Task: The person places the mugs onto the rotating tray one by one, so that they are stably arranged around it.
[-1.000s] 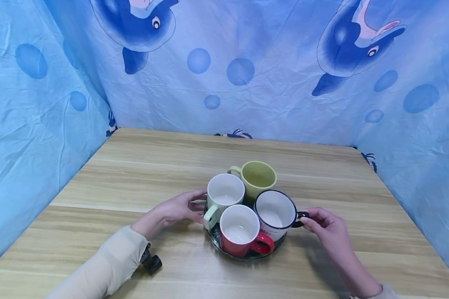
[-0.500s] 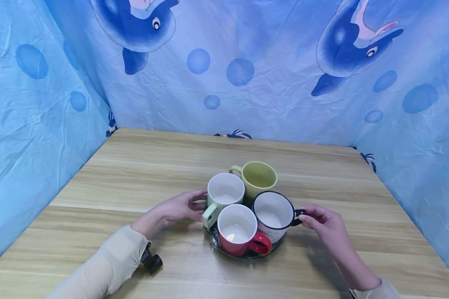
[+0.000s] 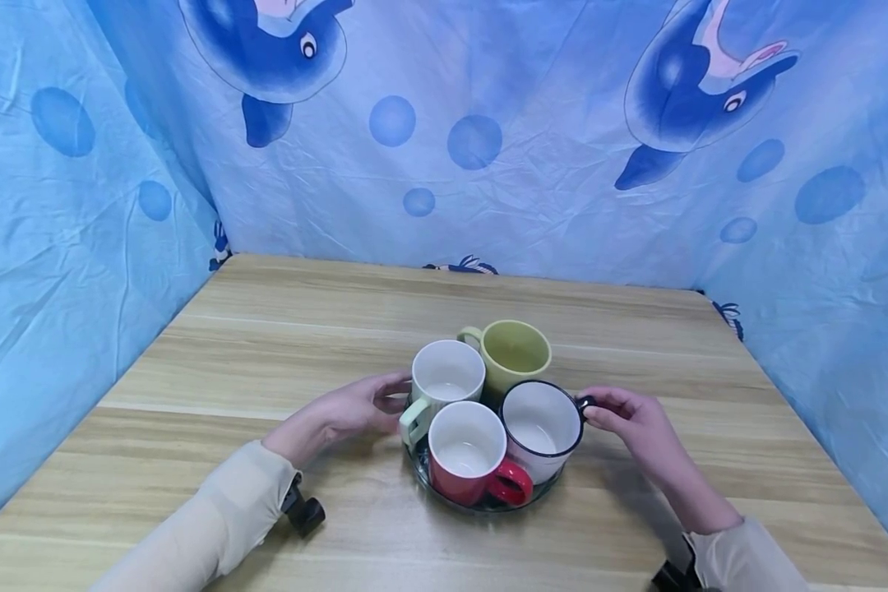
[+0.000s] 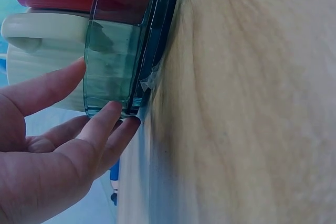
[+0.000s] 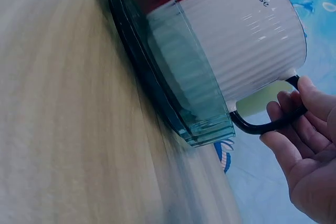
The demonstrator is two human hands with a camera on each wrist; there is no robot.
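Note:
Several mugs stand close together in a round, clear greenish tray point(image 3: 481, 507) with a dark base. My right hand point(image 3: 632, 419) pinches the black handle of a white mug point(image 3: 540, 419) with a black rim; "concise" is printed on its ribbed side in the right wrist view. Fingers and thumb of my left hand point(image 3: 355, 407) spread against the tray's wall point(image 4: 113, 66), thumb tip at its upper edge. Closest to that hand is a pale green mug point(image 3: 447, 370). A red mug point(image 3: 451, 481) with a white inside stands in front, its handle to the right. Behind is a yellow-green mug point(image 3: 516, 349).
The tray rests on a wood-grain table point(image 3: 326, 304). A blue dolphin-print curtain point(image 3: 429, 164) hangs along the table's back and sides. Dark camera mounts point(image 3: 303, 510) sit at both wrists.
My right hand has swung away from me and slightly left, turning the white mug's handle toward the back. The red mug has shifted slightly left. My left hand stays almost still.

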